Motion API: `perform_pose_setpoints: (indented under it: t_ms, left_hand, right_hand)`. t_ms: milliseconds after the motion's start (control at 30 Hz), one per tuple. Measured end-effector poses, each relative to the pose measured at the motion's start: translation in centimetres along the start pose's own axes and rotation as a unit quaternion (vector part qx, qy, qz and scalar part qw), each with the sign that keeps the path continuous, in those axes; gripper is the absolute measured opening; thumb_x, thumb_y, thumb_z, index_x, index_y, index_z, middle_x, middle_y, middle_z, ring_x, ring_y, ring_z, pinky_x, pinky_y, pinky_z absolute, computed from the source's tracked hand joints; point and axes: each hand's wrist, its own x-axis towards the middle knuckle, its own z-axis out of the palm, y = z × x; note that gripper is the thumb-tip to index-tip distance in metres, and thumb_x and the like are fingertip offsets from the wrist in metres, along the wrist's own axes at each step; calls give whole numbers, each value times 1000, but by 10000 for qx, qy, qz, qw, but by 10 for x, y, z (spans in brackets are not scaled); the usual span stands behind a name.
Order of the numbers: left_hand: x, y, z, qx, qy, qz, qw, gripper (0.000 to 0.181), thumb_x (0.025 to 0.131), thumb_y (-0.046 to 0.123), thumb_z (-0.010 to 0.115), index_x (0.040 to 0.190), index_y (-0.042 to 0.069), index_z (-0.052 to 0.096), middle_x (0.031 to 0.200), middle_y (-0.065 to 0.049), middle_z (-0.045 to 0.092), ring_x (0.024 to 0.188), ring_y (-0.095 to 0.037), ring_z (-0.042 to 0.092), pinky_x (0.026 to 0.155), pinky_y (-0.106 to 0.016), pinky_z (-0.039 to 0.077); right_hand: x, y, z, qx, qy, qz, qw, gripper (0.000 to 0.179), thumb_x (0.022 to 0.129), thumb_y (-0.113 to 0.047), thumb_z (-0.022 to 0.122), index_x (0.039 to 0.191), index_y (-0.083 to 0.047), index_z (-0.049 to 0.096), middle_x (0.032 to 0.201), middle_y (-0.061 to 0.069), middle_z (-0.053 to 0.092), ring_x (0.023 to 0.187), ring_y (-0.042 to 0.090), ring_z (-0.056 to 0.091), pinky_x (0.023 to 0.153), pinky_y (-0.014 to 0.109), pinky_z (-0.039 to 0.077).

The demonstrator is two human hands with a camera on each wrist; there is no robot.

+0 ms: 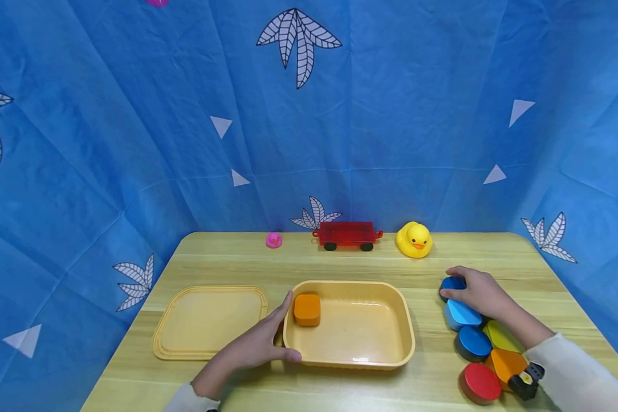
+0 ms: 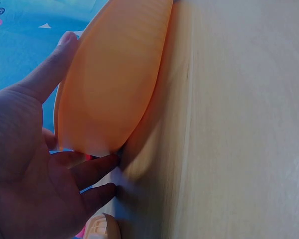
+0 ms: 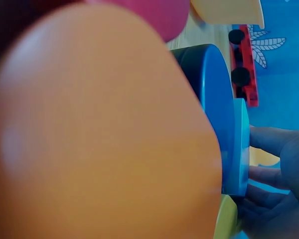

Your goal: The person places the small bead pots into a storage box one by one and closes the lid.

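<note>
While the right hand (image 1: 476,292) grips at the right, the storage box (image 1: 360,326) lies to its left

Item one: dark blue round block (image 1: 450,282), at the far end of the block cluster; thumb on its near side, fingers round its far side, clamped on it. From above it appears circular, so no long axis shows (the right wrist view does not clearly show this grip).

Item two: pale orange box, rounded rectangle, long axis running left to right; right short end towards the held block, a strip of the surface (image 1: 432,366) between. The block sits about level with the box's far rim. Orange square block (image 1: 307,309) inside, at the left.

Item three: left hand (image 1: 257,341), at the box's left short end, fingers and thumb spread apart and touching its outside. The right hand is nearer the dark blue round block by far.

Item four: light blue block (image 1: 462,315), immediately nearer the wearer.
</note>
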Motion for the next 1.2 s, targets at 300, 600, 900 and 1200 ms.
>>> perform_pose_setpoints:
  t_ms: [300,600,900,1200]
  left_hand:
    - [2,-2,-1,44,6,3,10000,125,84,46,84,167,23,-6,173,-6,4,158,-29,15,125,-54,18]
    - [2,-2,-1,21,1,63,10000,125,84,46,84,166,25,-8,173,-8,4,158,-30,15,125,-54,19]
    - [1,-1,0,-31,7,15,10000,125,84,44,85,167,17,-5,173,-10,5,158,-32,15,125,-55,18]
    - [0,0,0,-48,7,-3,10000,125,84,44,85,167,16,-5,173,-9,4,158,-31,13,125,-55,17]
  right_hand:
    - [0,-8,-6,-61,71,-129,9999,58,94,-24,76,134,14,56,131,39,58,115,55,56,93,66,52]
    - [-7,-31,-17,-103,203,-612,9979,56,94,-24,77,135,10,59,133,36,59,118,54,56,94,64,53]
    - [-10,-60,-17,46,188,-1036,9944,54,95,-22,76,138,6,59,139,32,58,125,52,55,97,63,53]
    - [-9,-90,-12,241,263,-1510,9879,51,94,-21,78,137,2,62,136,24,62,124,47,57,98,60,54]
